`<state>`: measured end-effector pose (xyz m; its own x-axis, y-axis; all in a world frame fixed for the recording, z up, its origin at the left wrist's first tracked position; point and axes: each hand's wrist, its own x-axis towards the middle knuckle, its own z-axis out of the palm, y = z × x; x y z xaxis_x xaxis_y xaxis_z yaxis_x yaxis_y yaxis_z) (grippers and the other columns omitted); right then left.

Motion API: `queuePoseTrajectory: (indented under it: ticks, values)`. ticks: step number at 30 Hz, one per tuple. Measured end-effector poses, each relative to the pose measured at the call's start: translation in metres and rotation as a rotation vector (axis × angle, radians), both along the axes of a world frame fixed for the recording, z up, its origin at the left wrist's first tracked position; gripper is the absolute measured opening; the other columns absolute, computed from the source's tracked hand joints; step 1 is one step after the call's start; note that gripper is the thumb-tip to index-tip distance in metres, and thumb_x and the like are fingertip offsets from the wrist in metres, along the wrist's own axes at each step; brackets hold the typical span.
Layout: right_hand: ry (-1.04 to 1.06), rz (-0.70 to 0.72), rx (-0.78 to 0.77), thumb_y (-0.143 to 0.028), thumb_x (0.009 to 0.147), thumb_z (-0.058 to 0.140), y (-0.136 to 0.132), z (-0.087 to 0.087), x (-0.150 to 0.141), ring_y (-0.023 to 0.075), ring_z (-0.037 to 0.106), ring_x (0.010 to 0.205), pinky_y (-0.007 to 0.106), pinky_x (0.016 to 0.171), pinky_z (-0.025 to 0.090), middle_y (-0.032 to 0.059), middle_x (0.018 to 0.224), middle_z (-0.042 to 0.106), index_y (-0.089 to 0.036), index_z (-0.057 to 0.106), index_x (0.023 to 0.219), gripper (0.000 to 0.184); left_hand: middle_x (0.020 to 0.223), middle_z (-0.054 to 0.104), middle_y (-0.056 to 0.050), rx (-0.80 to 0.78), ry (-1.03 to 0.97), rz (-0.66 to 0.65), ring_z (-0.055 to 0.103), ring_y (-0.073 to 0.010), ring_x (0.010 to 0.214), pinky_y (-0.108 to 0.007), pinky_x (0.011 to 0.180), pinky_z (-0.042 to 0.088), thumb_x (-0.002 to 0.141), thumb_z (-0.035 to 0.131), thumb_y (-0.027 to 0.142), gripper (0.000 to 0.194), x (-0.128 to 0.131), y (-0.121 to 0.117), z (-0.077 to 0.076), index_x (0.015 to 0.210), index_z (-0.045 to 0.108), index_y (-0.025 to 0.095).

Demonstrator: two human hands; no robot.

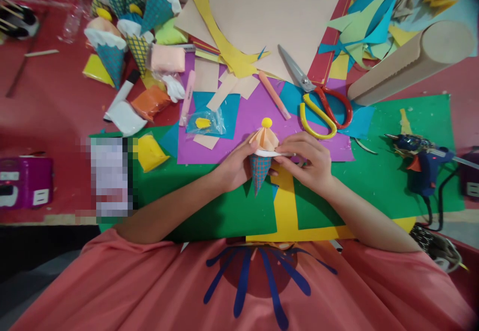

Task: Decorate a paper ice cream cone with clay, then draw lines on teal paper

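Note:
A craft ice-cream cone (261, 169), blue-green with a reddish grid, stands point down in my left hand (237, 165), whose fingers close around its side. On top sits a pleated peach scoop (264, 139) with a small yellow ball (266, 122). A soft white strip (274, 154), which looks like clay, runs along the cone's rim and sticks out to the right. The thumb and fingers of my right hand (309, 164) pinch that strip beside the rim. The fingertips behind the cone are hidden.
Large scissors (312, 89) lie beyond my right hand. A glue gun (424, 164) with its cord rests at right, near a beige foam roll (411, 61). Finished cones (108, 56) and clay packets (151, 102) crowd the left back. Green foam sheets (220, 211) lie beneath my hands.

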<state>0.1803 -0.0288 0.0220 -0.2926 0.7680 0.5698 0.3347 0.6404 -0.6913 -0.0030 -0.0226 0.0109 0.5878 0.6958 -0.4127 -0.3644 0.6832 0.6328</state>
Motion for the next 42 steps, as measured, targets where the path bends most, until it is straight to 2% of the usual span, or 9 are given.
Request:
queuePoseTrajectory:
  ticks: [3, 7, 13, 19, 28, 35, 38, 42]
  values:
    - [0.000, -0.014, 0.002, -0.016, 0.084, 0.070, 0.000, -0.001, 0.000, 0.0144, 0.069, 0.082, 0.025, 0.070, 0.057, 0.0038, 0.085, 0.070, -0.019, 0.065, 0.093, 0.011, 0.113, 0.071, -0.006, -0.019, -0.033, 0.009, 0.066, -0.0301, 0.111, -0.044, 0.090, 0.057, 0.070, 0.077, 0.058, 0.064, 0.001, 0.001, 0.001, 0.121, 0.058, 0.024]
    - [0.005, -0.005, -0.011, -0.018, 0.085, 0.069, -0.001, -0.003, -0.001, 0.0145, 0.069, 0.081, 0.027, 0.070, 0.057, 0.0022, 0.085, 0.070, -0.021, 0.061, 0.094, 0.013, 0.113, 0.071, -0.009, 0.020, -0.055, 0.025, 0.063, -0.0328, 0.116, -0.045, 0.098, 0.052, 0.062, 0.082, 0.061, 0.073, 0.001, 0.000, 0.001, 0.119, 0.062, 0.020]
    - [0.016, -0.022, -0.135, -0.027, 0.083, 0.072, -0.003, -0.001, -0.002, 0.0132, 0.066, 0.074, 0.023, 0.060, 0.055, 0.0010, 0.084, 0.067, -0.022, 0.060, 0.098, 0.020, 0.111, 0.071, -0.009, 0.001, -0.009, 0.102, 0.063, -0.0313, 0.115, -0.040, 0.095, 0.053, 0.060, 0.085, 0.054, 0.067, -0.001, 0.001, -0.001, 0.114, 0.064, 0.018]
    - [-0.018, -0.014, -0.003, -0.019, 0.086, 0.067, -0.001, -0.001, -0.001, 0.0156, 0.068, 0.081, 0.030, 0.071, 0.058, 0.0025, 0.085, 0.070, -0.022, 0.063, 0.094, 0.009, 0.113, 0.071, -0.008, -0.039, -0.096, 0.155, 0.061, -0.0332, 0.120, -0.043, 0.097, 0.053, 0.060, 0.084, 0.049, 0.058, 0.003, 0.003, 0.005, 0.105, 0.065, 0.018]
    - [-0.040, -0.038, -0.022, -0.020, 0.087, 0.067, -0.002, -0.001, 0.000, 0.0152, 0.069, 0.082, 0.028, 0.070, 0.057, 0.0029, 0.086, 0.072, -0.021, 0.065, 0.094, 0.007, 0.110, 0.072, -0.008, -0.110, -0.103, 0.151, 0.059, -0.0344, 0.124, -0.044, 0.098, 0.054, 0.066, 0.076, 0.036, 0.048, 0.003, 0.004, 0.008, 0.108, 0.064, 0.016]
    - [-0.025, -0.041, -0.030, -0.019, 0.087, 0.067, -0.002, -0.002, -0.001, 0.0145, 0.069, 0.079, 0.028, 0.070, 0.056, 0.0018, 0.084, 0.072, -0.022, 0.063, 0.091, 0.007, 0.114, 0.072, -0.009, -0.116, -0.129, 0.088, 0.058, -0.0348, 0.126, -0.049, 0.103, 0.050, 0.069, 0.076, 0.041, 0.051, 0.003, 0.003, 0.006, 0.112, 0.064, 0.017]
    - [-0.031, -0.039, -0.031, -0.018, 0.086, 0.067, -0.002, -0.002, -0.001, 0.0142, 0.068, 0.081, 0.027, 0.071, 0.056, 0.0018, 0.084, 0.071, -0.021, 0.062, 0.089, 0.007, 0.113, 0.072, -0.009, -0.077, -0.139, 0.080, 0.059, -0.0345, 0.124, -0.048, 0.104, 0.048, 0.063, 0.083, 0.047, 0.058, 0.002, 0.001, 0.004, 0.111, 0.065, 0.019]
    - [-0.017, -0.091, -0.171, -0.030, 0.086, 0.070, -0.004, -0.001, -0.002, 0.0114, 0.065, 0.069, 0.023, 0.059, 0.054, 0.0000, 0.081, 0.068, -0.022, 0.061, 0.090, 0.013, 0.104, 0.074, -0.006, -0.083, -0.099, 0.114, 0.065, -0.0316, 0.114, -0.046, 0.101, 0.051, 0.059, 0.087, 0.047, 0.061, 0.002, 0.000, 0.002, 0.110, 0.065, 0.020]
